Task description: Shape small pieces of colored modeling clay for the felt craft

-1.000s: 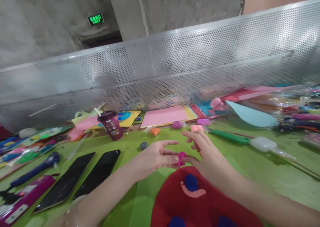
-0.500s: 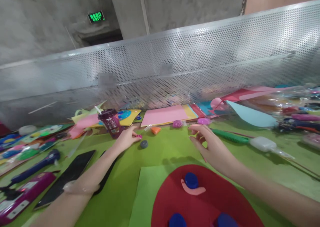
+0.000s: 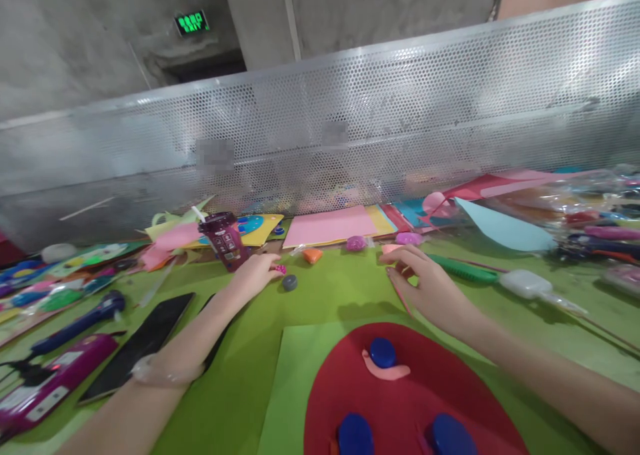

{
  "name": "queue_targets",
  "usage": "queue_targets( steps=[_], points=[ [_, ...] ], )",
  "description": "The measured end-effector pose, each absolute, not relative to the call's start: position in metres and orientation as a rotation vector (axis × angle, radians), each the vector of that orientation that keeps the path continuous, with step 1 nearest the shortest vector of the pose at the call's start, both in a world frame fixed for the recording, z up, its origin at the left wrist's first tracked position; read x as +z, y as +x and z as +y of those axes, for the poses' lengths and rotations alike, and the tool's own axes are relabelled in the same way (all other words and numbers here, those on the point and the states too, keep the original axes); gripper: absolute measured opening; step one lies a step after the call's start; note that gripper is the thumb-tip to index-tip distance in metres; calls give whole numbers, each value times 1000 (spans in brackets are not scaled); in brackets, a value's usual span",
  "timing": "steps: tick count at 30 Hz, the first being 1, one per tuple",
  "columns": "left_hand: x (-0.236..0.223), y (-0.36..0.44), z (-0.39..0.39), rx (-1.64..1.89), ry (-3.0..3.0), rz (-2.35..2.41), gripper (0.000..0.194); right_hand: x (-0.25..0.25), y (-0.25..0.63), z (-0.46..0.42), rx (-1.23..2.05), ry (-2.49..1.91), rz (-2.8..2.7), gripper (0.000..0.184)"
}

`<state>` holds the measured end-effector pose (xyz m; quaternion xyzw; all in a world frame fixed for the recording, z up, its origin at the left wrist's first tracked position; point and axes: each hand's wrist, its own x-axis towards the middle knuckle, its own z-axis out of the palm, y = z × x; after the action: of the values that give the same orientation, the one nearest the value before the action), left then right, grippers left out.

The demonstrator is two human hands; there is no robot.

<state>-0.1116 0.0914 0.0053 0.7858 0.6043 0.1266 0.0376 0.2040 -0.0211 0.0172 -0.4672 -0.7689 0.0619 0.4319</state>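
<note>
My left hand (image 3: 254, 276) reaches forward beside a dark purple lidded drink cup (image 3: 225, 240) with a straw. Its fingers are closed on a small magenta piece (image 3: 281, 269), too small to make out well. Just right of it sits a grey round cap (image 3: 289, 282). My right hand (image 3: 417, 278) hovers with curved fingers and thumb apart, close to a light pink lump (image 3: 391, 247). Below its thumb shows a thin pink strip (image 3: 401, 296). Nearer me lies a red rounded paper shape (image 3: 370, 395) on light green paper (image 3: 285, 381), bearing blue caps (image 3: 383, 352) and a curved pink clay strip (image 3: 393, 373).
Behind the hands are an orange packet (image 3: 313, 255), purple lumps (image 3: 357, 243) and stacked coloured paper (image 3: 330, 227) before a perforated metal panel (image 3: 350, 121). At left lie a black phone (image 3: 140, 348) and a purple power strip (image 3: 65, 378). A green-handled tool (image 3: 465, 269) and glue gun are at the sides.
The view has shifted slightly, and more of the lower blue caps shows. Both hands keep nearly the same places; the thin pink strip under the right thumb is easier to see.
</note>
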Motion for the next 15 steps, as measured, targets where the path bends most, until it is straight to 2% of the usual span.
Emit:
queue_targets(
  steps=[7, 15],
  points=[
    [5, -106, 86, 276, 2481, 1938, 39, 13, 209, -15, 181, -1214, -1993, 22],
    [3, -100, 83, 313, 2558, 1900, 36, 7, 201, -21, 175, -1224, -2081, 20]
  ],
)
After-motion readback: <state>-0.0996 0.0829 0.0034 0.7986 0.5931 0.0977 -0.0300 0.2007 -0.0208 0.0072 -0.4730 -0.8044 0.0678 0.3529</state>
